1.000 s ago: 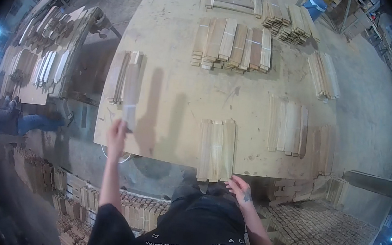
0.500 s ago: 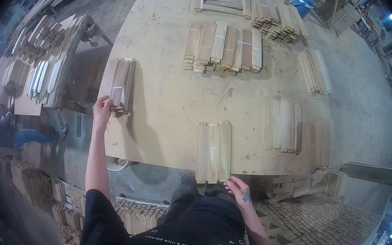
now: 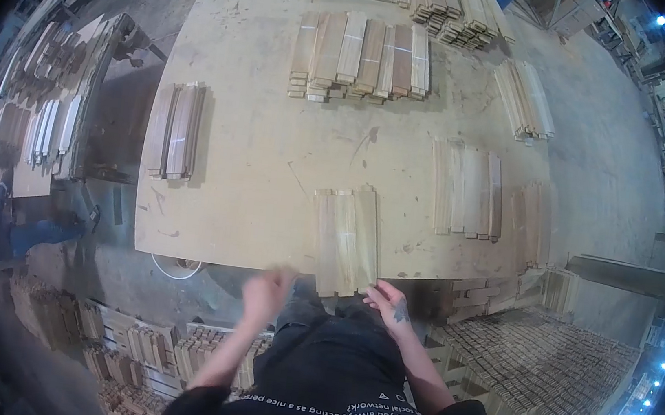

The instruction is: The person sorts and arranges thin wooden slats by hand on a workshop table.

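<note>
A group of pale wooden slats [image 3: 347, 242] lies side by side at the near edge of the table, its near ends jutting over the edge. My right hand [image 3: 389, 302] pinches the lower right corner of the rightmost slat. My left hand [image 3: 267, 292], smeared by motion, hovers just left of these slats, in front of the table edge, and its fingers cannot be made out. On the left side of the table sits a darker bundle of slats [image 3: 177, 131], apart from both hands.
The big plywood-topped table [image 3: 247, 165] also carries a wide stack of slats [image 3: 362, 55] towards the back. More bundles [image 3: 470, 189] lie on the right. A metal beam [image 3: 628, 276] juts in at right. Stacked wood [image 3: 536, 362] fills the floor at lower right.
My left hand has let go of the darker bundle on the left and swung right towards the pale slats. My right hand stays at their corner. The camera view has shifted slightly.
</note>
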Available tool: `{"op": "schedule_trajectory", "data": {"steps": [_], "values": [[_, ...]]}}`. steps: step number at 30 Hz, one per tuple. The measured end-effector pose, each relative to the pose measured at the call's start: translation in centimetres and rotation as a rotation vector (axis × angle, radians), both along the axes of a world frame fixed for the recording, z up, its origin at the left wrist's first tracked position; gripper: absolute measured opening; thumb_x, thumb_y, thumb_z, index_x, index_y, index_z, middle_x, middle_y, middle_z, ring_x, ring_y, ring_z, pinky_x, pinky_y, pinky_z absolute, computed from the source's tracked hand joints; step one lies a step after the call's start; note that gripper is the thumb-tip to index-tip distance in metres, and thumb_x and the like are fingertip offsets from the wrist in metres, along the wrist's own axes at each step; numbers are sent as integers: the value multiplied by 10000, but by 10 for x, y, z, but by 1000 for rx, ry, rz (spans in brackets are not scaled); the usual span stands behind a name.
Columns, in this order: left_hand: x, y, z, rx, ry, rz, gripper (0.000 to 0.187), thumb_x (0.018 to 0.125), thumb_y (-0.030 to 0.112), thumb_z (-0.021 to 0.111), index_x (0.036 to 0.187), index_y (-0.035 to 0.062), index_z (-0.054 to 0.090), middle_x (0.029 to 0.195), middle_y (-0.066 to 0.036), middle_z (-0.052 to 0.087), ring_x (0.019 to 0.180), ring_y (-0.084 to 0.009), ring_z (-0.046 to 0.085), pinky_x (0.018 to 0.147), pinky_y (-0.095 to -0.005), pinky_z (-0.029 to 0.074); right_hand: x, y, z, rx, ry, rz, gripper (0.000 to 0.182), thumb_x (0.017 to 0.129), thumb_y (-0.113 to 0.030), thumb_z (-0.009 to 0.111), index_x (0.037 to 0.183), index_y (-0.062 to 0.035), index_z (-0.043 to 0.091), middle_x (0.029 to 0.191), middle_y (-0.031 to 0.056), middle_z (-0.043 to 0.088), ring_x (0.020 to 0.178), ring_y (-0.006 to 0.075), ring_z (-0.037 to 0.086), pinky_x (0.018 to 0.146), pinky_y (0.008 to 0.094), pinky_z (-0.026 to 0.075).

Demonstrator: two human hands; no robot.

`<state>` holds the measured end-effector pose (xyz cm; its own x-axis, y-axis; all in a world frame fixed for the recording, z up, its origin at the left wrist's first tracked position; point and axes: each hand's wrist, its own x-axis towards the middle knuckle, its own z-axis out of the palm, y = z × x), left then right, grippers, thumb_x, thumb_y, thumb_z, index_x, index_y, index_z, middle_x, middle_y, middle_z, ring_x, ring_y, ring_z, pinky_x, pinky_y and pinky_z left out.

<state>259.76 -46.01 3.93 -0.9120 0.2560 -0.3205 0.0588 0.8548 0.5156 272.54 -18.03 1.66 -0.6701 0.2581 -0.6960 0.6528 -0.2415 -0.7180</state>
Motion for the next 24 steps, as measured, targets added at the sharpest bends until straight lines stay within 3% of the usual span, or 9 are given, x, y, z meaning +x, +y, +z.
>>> {"op": "schedule_trajectory", "data": {"steps": [2, 5, 8, 12, 16, 24], "values": [[45, 19, -9, 135, -118, 85, 305, 951, 291, 675, 926, -10, 713, 846, -169, 723, 753, -308, 714, 666, -427, 551, -4, 1, -1, 4, -8, 32, 314, 989, -232, 664, 1189, 10, 671, 957, 52, 708, 842, 131, 698, 757, 259, 526], [60, 38, -30, 638, -484, 427, 237, 981, 224, 655, 1042, 2, 712, 838, -74, 721, 734, -180, 684, 652, -336, 533, -5, 13, -6, 12, -1, 128, 263, 997, -242, 653, 1095, -1, 693, 915, 32, 702, 827, 115, 693, 756, 256, 516], [58, 44, -42, 853, -664, 476, 190, 1000, 169, 632, 1091, 16, 698, 836, -12, 690, 738, -89, 621, 663, -269, 503, -8, 18, -10, 7, 7, 174, 269, 990, -249, 657, 1030, 12, 706, 883, 47, 711, 813, 122, 698, 750, 277, 528], [61, 54, -35, 930, -690, 626, 182, 997, 165, 638, 1103, 25, 688, 800, 2, 657, 697, -90, 597, 652, -258, 483, -10, 18, -6, -25, -7, 171, 262, 989, -240, 656, 1027, 16, 702, 885, 45, 709, 808, 119, 694, 738, 276, 519], [62, 57, -20, 927, -655, 624, 214, 990, 148, 632, 1145, 7, 675, 848, -20, 666, 729, -121, 616, 687, -289, 504, -7, 25, -12, -61, 16, 212, 245, 999, -243, 652, 1065, -13, 709, 899, 13, 703, 844, 103, 685, 767, 248, 498], [61, 64, -12, 896, -596, 661, 204, 982, 127, 649, 1153, 21, 672, 777, 3, 634, 673, -102, 601, 630, -272, 494, -13, 33, -6, -112, 62, 310, 277, 1001, -242, 632, 1127, -7, 708, 959, 56, 725, 866, 124, 681, 776, 268, 507]]}}
